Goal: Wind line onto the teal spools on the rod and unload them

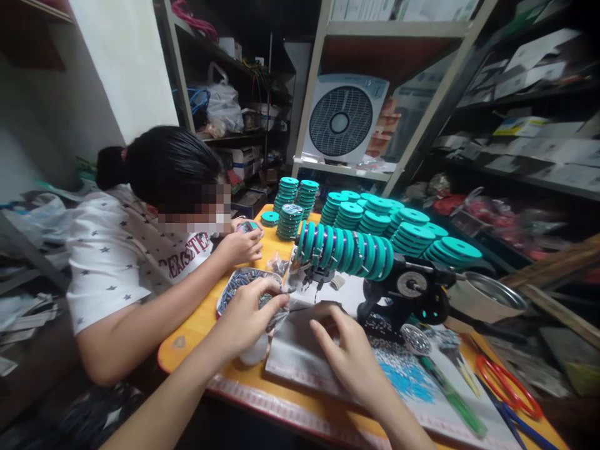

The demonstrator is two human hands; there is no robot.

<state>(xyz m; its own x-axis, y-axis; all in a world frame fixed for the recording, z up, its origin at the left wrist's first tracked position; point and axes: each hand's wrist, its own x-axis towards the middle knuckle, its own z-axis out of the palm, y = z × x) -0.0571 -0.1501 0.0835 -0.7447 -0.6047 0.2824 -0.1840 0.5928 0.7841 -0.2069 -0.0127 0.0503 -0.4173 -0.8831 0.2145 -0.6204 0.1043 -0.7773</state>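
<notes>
The left hand point(257, 307) is held beside the tray point(219, 304) of small metal parts, its fingertips drawn near together; whether anything is grasped cannot be told. The right hand point(345, 342) is poised over the grey board point(297, 353), fingers loosely curled and apparently released. At two o'clock from it, the sewing machine point(411, 284) is seen, loaded with green spools point(347, 251). Fingers could be pinched under its head; loose blue pieces point(409, 378), at four o'clock, could be scattered by a forearm.
</notes>
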